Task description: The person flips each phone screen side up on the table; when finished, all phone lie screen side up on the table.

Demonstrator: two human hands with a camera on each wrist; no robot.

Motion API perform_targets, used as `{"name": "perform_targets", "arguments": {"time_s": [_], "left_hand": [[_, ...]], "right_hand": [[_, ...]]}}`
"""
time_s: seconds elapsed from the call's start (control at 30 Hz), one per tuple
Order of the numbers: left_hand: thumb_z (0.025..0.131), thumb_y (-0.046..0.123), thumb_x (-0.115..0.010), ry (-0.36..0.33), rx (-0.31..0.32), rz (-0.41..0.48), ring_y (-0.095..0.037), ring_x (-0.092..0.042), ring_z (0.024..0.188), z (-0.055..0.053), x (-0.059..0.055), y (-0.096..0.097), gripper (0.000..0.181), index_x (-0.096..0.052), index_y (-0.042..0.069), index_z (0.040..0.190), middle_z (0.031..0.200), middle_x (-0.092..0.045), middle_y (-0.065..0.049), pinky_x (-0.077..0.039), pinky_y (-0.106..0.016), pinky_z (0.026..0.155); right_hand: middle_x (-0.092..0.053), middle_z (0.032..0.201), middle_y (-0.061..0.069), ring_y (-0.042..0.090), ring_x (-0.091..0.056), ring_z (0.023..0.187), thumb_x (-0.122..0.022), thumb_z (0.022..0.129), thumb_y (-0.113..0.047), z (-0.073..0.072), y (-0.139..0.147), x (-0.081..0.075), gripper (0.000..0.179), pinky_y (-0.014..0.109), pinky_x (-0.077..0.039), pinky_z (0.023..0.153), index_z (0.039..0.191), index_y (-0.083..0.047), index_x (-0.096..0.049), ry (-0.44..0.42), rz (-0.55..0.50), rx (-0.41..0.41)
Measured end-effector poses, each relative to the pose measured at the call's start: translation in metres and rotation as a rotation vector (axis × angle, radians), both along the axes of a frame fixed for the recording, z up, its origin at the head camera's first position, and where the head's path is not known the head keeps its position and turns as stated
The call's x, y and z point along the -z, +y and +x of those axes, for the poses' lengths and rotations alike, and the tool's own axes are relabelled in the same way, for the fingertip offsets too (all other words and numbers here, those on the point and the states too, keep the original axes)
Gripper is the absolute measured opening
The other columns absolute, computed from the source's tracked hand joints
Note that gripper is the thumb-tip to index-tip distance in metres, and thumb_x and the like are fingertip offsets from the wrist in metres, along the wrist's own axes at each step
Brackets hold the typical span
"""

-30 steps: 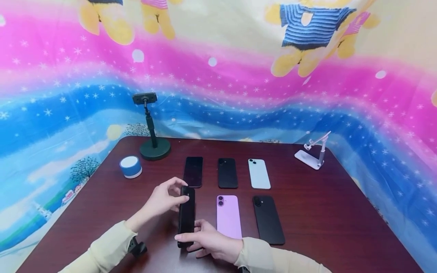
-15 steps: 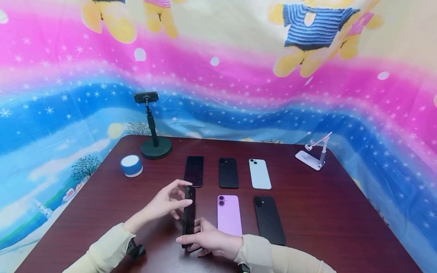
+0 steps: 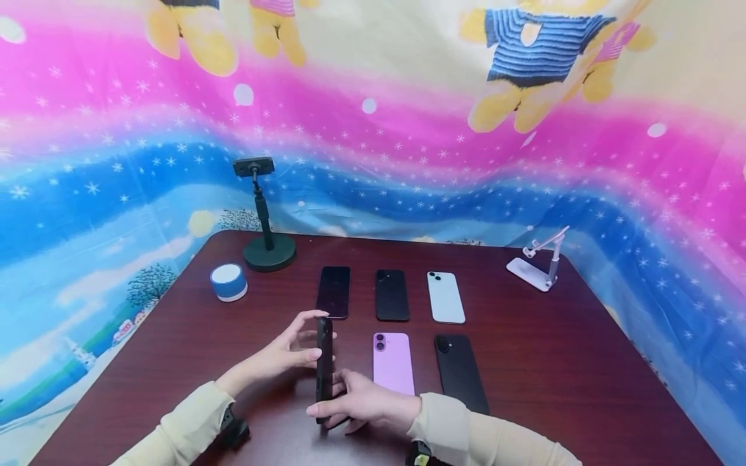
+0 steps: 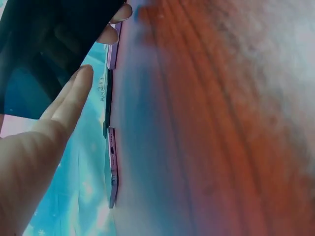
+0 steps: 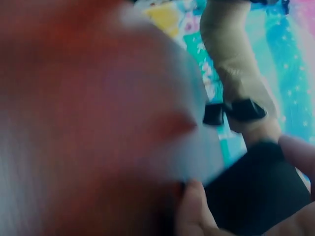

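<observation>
Both hands hold a black smartphone point(image 3: 324, 378) on its side, its narrow edge toward the head camera. My left hand point(image 3: 294, 346) grips its far end, thumb on the near side and other fingers around the top and behind. At the close end, my right hand point(image 3: 364, 402) pinches it between thumb and fingers. The left wrist view shows the phone's dark glossy face point(image 4: 44, 49) above the left fingers point(image 4: 74, 98). In the right wrist view, its plain dark side point(image 5: 261, 191) lies between the right fingers. A purple phone point(image 3: 393, 364) lies just beyond the right hand.
Behind lie a dark phone point(image 3: 334, 291), a black phone point(image 3: 392, 295) and a white phone point(image 3: 446, 296); another black phone point(image 3: 462, 372) is at right. A green-based stand point(image 3: 269, 252), a blue-and-white cylinder point(image 3: 229, 283) and a white folding stand point(image 3: 533, 273) stand on the wooden table point(image 3: 571, 388).
The held phone has turned more edge-on, its dark broad side now hardly visible from above, and shifted slightly right. Both hands keep their hold on it.
</observation>
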State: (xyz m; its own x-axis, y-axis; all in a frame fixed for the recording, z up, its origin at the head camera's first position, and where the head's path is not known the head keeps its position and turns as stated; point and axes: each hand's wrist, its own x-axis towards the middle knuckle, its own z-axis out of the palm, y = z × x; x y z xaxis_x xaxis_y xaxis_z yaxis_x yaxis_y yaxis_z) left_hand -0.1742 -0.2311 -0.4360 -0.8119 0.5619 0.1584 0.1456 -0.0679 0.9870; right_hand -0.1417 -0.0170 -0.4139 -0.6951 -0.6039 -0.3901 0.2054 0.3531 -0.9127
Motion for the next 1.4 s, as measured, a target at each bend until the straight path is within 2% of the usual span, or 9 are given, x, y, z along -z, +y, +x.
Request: {"name": "perform_targets", "arguments": {"time_s": [0.13, 0.23, 0.4, 0.57, 0.87, 0.97, 1.13, 1.27, 1.4], "left_hand": [[0.097, 0.007, -0.053, -0.008, -0.048, -0.003, -0.05, -0.058, 0.108, 0.002, 0.0, 0.004, 0.058, -0.019, 0.017, 0.142, 0.135, -0.029, -0.045, -0.055, -0.046, 0.085], [0.097, 0.008, -0.055, -0.008, -0.096, -0.03, -0.052, -0.057, 0.108, 0.003, -0.003, 0.007, 0.058, -0.019, 0.015, 0.142, 0.135, -0.032, -0.043, -0.055, -0.049, 0.086], [0.095, 0.009, -0.058, 0.004, -0.149, -0.064, -0.046, -0.057, 0.11, 0.005, -0.009, 0.014, 0.06, -0.022, 0.012, 0.143, 0.133, -0.034, -0.041, -0.054, -0.051, 0.085], [0.095, 0.013, -0.059, -0.011, -0.206, -0.098, -0.037, -0.058, 0.109, 0.007, -0.011, 0.019, 0.064, -0.023, 0.015, 0.147, 0.136, -0.031, -0.038, -0.057, -0.046, 0.081], [0.097, 0.012, -0.056, 0.022, -0.303, -0.12, -0.025, -0.069, 0.091, 0.008, -0.009, 0.015, 0.061, -0.026, 0.013, 0.151, 0.131, -0.041, -0.036, -0.059, -0.042, 0.071], [0.095, 0.01, -0.059, 0.001, -0.372, -0.122, -0.026, -0.07, 0.086, 0.009, -0.009, 0.013, 0.063, -0.027, 0.011, 0.15, 0.126, -0.046, -0.036, -0.059, -0.043, 0.068], [0.093, 0.006, -0.061, -0.102, -0.48, -0.114, -0.025, -0.069, 0.081, 0.009, -0.009, 0.009, 0.06, -0.032, -0.003, 0.145, 0.122, -0.051, -0.035, -0.059, -0.043, 0.064], [0.094, 0.007, -0.059, -0.125, -0.479, -0.119, -0.023, -0.07, 0.083, 0.01, -0.008, 0.001, 0.054, -0.038, -0.014, 0.139, 0.125, -0.052, -0.038, -0.059, -0.041, 0.068], [0.093, 0.014, -0.062, -0.122, -0.46, -0.122, -0.02, -0.071, 0.083, 0.011, -0.006, -0.007, 0.057, -0.04, -0.014, 0.138, 0.124, -0.055, -0.035, -0.059, -0.04, 0.071]], "right_hand": [[-0.068, 0.106, 0.008, 0.02, -0.069, 0.083, -0.073, 0.084, -0.018, -0.014, 0.007, -0.008, 0.049, 0.034, -0.053, 0.052, 0.123, 0.001, -0.052, 0.063, 0.057, -0.132], [-0.069, 0.111, 0.009, 0.017, -0.067, 0.084, -0.071, 0.086, -0.017, -0.023, 0.01, -0.014, 0.05, 0.037, -0.055, 0.056, 0.128, 0.001, -0.053, 0.115, 0.045, -0.173], [-0.068, 0.113, 0.016, 0.03, -0.071, 0.088, -0.067, 0.09, -0.016, -0.035, 0.012, -0.023, 0.049, 0.045, -0.058, 0.063, 0.131, 0.006, -0.052, 0.151, -0.031, -0.116], [-0.069, 0.109, 0.021, 0.038, -0.069, 0.092, -0.066, 0.09, -0.013, -0.039, 0.013, -0.028, 0.046, 0.045, -0.059, 0.066, 0.13, 0.007, -0.053, 0.16, -0.092, -0.059], [-0.071, 0.102, 0.02, 0.023, -0.073, 0.073, -0.068, 0.088, -0.011, -0.04, 0.015, -0.027, 0.042, 0.037, -0.059, 0.057, 0.125, 0.008, -0.058, 0.202, -0.189, -0.037], [-0.072, 0.099, 0.02, 0.026, -0.073, 0.072, -0.068, 0.088, -0.008, -0.041, 0.015, -0.026, 0.04, 0.037, -0.059, 0.058, 0.124, 0.008, -0.059, 0.204, -0.188, -0.022], [-0.071, 0.095, 0.022, 0.034, -0.072, 0.072, -0.068, 0.087, -0.003, -0.041, 0.013, -0.023, 0.036, 0.039, -0.059, 0.057, 0.121, 0.005, -0.062, 0.186, -0.176, 0.011], [-0.071, 0.095, 0.022, 0.034, -0.072, 0.072, -0.067, 0.087, -0.002, -0.042, 0.012, -0.022, 0.035, 0.04, -0.059, 0.057, 0.122, 0.003, -0.063, 0.193, -0.158, 0.016], [-0.071, 0.093, 0.02, 0.033, -0.072, 0.071, -0.067, 0.087, -0.001, -0.042, 0.011, -0.022, 0.036, 0.041, -0.058, 0.057, 0.122, 0.003, -0.063, 0.204, -0.142, 0.019]]}}
